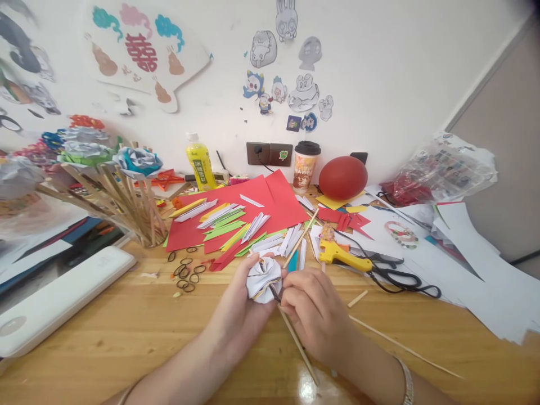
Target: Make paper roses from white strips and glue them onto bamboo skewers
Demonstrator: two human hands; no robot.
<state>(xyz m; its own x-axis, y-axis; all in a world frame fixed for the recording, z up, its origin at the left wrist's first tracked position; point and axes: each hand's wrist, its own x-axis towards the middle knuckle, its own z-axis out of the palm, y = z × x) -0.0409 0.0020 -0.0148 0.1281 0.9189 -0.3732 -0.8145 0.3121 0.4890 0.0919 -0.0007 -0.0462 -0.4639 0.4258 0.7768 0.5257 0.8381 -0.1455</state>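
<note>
A white folded-paper flower [264, 279] rests in my left hand [240, 304], whose fingers curl round its left side and underside. My right hand [314, 312] is closed at the flower's right edge, its fingertips pinching a small dark piece that may be a band; its exact shape is too small to tell. A thin wooden stick [298, 347] lies below the flower, between my forearms. Another stick [300, 239] slants up behind the flower. Several black rubber bands [185, 273] lie on the table to the left of my left hand.
Folded paper strips [228, 225] lie on red sheets [274, 197] ahead. A yellow glue gun [343, 254], black scissors [405, 278] and white paper [476, 281] are on the right. Paper flowers on sticks [143, 208], a white case [63, 298], a bottle [200, 163] and a cup [306, 169] stand around.
</note>
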